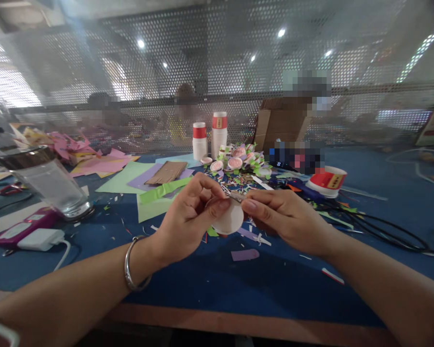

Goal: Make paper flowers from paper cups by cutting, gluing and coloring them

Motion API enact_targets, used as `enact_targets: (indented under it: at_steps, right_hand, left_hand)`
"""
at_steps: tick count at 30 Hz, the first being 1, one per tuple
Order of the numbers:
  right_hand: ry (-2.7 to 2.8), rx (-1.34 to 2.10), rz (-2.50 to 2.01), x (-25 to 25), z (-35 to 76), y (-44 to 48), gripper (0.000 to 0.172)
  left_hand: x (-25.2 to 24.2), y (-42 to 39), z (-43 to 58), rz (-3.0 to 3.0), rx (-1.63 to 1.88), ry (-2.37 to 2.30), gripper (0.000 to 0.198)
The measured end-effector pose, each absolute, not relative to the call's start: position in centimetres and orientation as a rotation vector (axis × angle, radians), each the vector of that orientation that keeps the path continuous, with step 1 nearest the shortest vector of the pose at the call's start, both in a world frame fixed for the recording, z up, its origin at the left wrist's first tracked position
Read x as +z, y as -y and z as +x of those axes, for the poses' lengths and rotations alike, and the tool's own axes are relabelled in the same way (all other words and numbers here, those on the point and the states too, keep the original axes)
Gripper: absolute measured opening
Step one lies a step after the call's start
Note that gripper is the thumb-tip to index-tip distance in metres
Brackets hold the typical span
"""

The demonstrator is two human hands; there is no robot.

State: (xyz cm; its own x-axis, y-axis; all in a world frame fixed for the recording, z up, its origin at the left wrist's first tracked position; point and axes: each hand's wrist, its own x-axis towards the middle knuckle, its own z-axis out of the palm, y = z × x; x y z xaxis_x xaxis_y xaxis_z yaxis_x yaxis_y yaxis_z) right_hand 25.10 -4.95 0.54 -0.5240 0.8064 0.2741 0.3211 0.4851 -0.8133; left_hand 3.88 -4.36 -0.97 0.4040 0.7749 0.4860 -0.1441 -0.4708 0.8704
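Observation:
My left hand (pixel 191 212), with a silver bangle at the wrist, pinches the upper left edge of a white paper disc (pixel 229 221) between thumb and fingers. Close beside it, my right hand (pixel 285 214) is closed in a pinch at the disc's upper right. From its fingertips a thin greyish piece (pixel 235 196) points across the disc's top edge; its kind is too small to make out. Below the disc, a purple paper strip (pixel 245 255) lies on the blue tabletop (pixel 202 284). Behind both hands spreads a litter of paper shreds (pixel 235 180).
Decorated paper discs (pixel 235 163) are heaped behind, near stacked paper cups (pixel 219 137). Coloured paper sheets (pixel 119 178), a glass tumbler (pixel 54 180) and a purple power strip (pixel 25 224) occupy the left. On the right are a red-and-white cup (pixel 327 182) and black cables (pixel 383 226).

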Motion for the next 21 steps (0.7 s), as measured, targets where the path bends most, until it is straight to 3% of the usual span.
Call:
enact_targets:
  at_steps: [14, 21]
  right_hand:
    - [2.193, 0.682, -0.935, 1.2, 25.3, 5.3, 0.043]
    - [2.244, 0.556, -0.98, 1.5, 25.4, 5.6, 0.042]
  left_hand:
    - [-1.4, 5.0, 3.5, 2.044, 1.382, -0.626, 0.01]
    - [-1.3, 5.5, 3.9, 1.848, 1.306, -0.635, 0.015]
